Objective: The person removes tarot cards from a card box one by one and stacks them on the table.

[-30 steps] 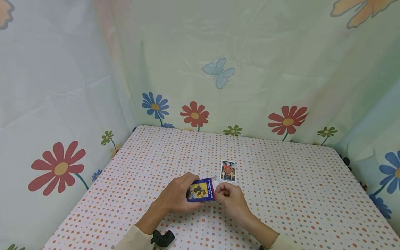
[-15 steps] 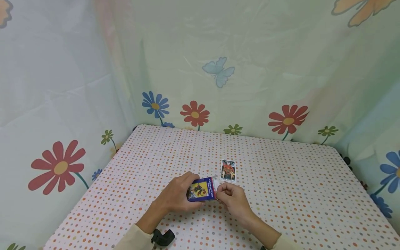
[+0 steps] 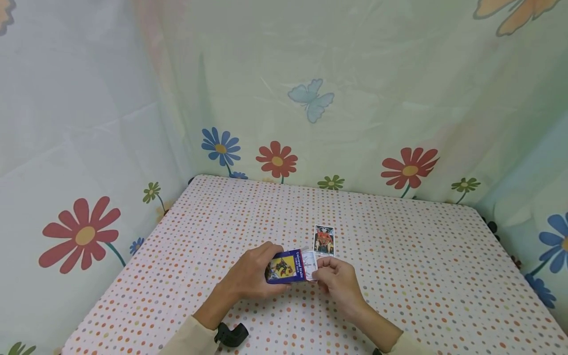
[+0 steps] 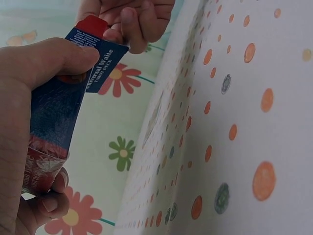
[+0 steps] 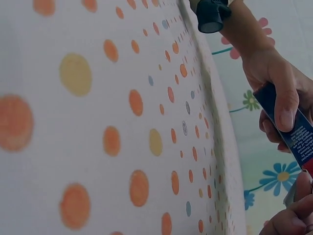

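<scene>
My left hand [image 3: 249, 274] grips a dark blue tarot card box [image 3: 275, 277] with a yellow picture panel, its open end facing right. In the left wrist view, the thumb lies along the box [image 4: 56, 115], and a red flap [image 4: 92, 26] shows at that end. A white card-like piece [image 3: 309, 264] with a faint line drawing sticks partly out of the box. Its outer edge is pinched between thumb and fingers of my right hand [image 3: 340, 286]. Just beyond that hand, a tarot card [image 3: 324, 240] with a red figure lies face up.
The table [image 3: 421, 276] wears a white cloth with coloured dots. Curtains [image 3: 248, 84] printed with flowers and butterflies rise at its back and sides. A black wrist mount [image 3: 231, 336] sits on the left forearm.
My right hand has moved slightly right and drawn the white piece partly out of the box. The left hand still holds the box in nearly the same place.
</scene>
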`<state>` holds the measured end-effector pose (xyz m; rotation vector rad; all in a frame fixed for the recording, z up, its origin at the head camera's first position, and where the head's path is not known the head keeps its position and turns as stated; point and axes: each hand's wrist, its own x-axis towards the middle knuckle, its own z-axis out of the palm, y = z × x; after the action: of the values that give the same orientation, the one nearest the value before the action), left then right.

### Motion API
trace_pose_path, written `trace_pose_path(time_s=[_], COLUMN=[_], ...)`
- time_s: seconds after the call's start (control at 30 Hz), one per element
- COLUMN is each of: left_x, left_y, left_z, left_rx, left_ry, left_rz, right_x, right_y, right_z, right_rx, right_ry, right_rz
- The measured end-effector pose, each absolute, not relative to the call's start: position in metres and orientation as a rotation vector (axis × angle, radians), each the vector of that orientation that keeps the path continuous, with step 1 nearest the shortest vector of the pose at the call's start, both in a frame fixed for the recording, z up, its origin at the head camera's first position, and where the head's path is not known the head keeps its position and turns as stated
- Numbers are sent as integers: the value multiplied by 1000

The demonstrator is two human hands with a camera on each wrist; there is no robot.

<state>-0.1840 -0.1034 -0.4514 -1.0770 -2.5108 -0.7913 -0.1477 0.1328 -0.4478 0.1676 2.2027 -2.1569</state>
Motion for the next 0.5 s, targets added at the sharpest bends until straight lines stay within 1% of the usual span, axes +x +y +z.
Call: trace_pose_path(time_s=[0.5], left_x=[-185], left_y=[-104], left_z=[-451], left_rx=[-1054], left_ry=[-2505], left_rz=[-774], right_x=[-152], right_y=[140], right_z=[-452], right_rx=[241], right_ry=[2152], right_rz=[-2209])
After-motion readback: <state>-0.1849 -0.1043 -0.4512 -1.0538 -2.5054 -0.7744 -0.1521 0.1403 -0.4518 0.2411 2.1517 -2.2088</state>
